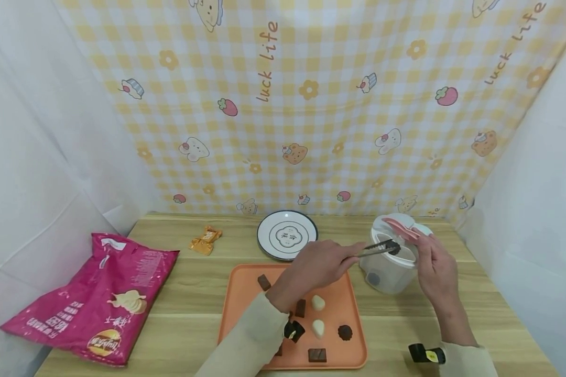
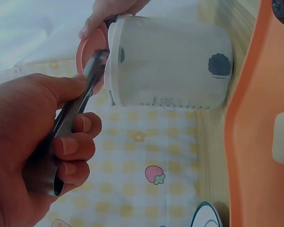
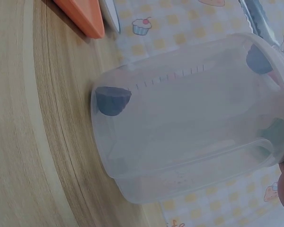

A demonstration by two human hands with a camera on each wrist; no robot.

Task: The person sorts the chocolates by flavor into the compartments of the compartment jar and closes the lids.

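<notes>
My left hand (image 1: pixel 318 267) grips metal tongs (image 2: pixel 68 120), whose tips pinch a dark round chocolate (image 1: pixel 393 247) at the opening of a clear plastic container (image 1: pixel 389 275). The container's pink flap lid (image 1: pixel 402 229) is raised, and my right hand (image 1: pixel 437 267) holds it by the edge. Through the container wall in the right wrist view, one dark chocolate (image 3: pixel 112 100) lies at the bottom, while the pinched one (image 3: pixel 259 60) shows just inside the rim. Most of the right hand's fingers are hidden behind the lid and rim.
An orange tray (image 1: pixel 360 345) carries several dark and white chocolates. Behind it sits a white plate (image 1: pixel 266 233) with a dark rim. Orange-wrapped sweets (image 1: pixel 206 241) lie on the back left of the table, and a magenta chip bag (image 1: pixel 99 298) fills the left side.
</notes>
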